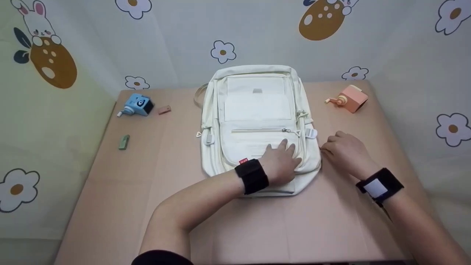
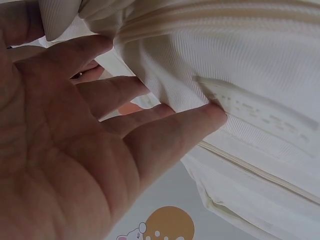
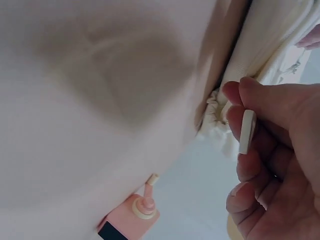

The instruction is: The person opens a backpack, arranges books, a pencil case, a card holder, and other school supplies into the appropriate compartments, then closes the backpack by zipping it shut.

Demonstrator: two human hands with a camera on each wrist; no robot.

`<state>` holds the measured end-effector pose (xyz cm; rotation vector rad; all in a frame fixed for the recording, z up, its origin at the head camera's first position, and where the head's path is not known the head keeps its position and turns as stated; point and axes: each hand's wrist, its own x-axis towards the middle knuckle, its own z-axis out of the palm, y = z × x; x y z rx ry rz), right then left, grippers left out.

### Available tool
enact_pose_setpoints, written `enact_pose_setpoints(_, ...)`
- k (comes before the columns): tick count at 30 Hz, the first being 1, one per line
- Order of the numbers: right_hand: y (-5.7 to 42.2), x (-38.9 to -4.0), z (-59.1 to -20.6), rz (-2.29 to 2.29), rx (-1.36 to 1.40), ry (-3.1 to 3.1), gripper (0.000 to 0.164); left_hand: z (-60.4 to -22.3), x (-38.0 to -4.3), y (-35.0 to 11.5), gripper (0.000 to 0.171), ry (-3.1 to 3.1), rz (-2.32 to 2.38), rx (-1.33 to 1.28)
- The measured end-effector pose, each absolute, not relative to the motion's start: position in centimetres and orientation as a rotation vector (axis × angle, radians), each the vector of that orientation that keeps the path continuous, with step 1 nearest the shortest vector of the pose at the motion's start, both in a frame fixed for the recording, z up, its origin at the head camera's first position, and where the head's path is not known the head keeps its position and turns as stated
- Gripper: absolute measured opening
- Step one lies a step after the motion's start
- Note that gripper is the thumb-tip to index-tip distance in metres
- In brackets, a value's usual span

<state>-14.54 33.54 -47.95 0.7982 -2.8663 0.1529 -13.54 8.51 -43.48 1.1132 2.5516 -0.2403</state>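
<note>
A cream backpack (image 1: 257, 106) lies front side up on the table, its front pocket zipper closed. My left hand (image 1: 280, 163) rests on the lower front with fingers spread; in the left wrist view its fingertips (image 2: 216, 114) touch the fabric. At the bag's lower right side is my right hand (image 1: 347, 151), fingers curled. The right wrist view shows a small flat cream piece (image 3: 247, 131) held in those fingers; its kind is unclear. Thumb and forefinger meet close to the bag's side (image 3: 250, 55), and whether they also pinch fabric is hidden.
A blue crank pencil sharpener (image 1: 137, 104), a small pink block (image 1: 164, 110) and a small green block (image 1: 124, 142) sit on the table's left. An orange crank pencil sharpener (image 1: 351, 98) lies at the back right. Patterned curtains (image 1: 184, 33) hang around the table (image 1: 121, 206).
</note>
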Motion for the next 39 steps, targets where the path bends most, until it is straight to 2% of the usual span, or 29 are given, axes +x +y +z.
enact_pose_setpoints(11,33.0,-12.2,-46.2,0.219,0.996,-2.952,0.007,-43.3,-13.5,8.6,0.054,2.557,-0.286,1.123)
enact_pose_setpoints(23,33.0,-11.3,-47.0,0.372,0.796,-3.080,0.005,-43.9,-13.3,7.4,0.065,2.543,-0.209,1.205)
enact_pose_setpoints(28,33.0,-11.0,-47.3,0.373,0.787,-3.085,0.008,-44.2,-13.0,5.2,0.052,2.551,-0.173,1.340)
enact_pose_setpoints(34,32.9,-10.7,-47.5,0.354,0.778,-3.074,0.010,-44.2,-12.9,2.6,0.050,2.597,-0.095,1.379)
enact_pose_setpoints(39,32.7,-10.6,-47.5,0.337,0.766,-3.047,0.011,-44.3,-13.5,1.7,0.029,2.625,0.038,1.391)
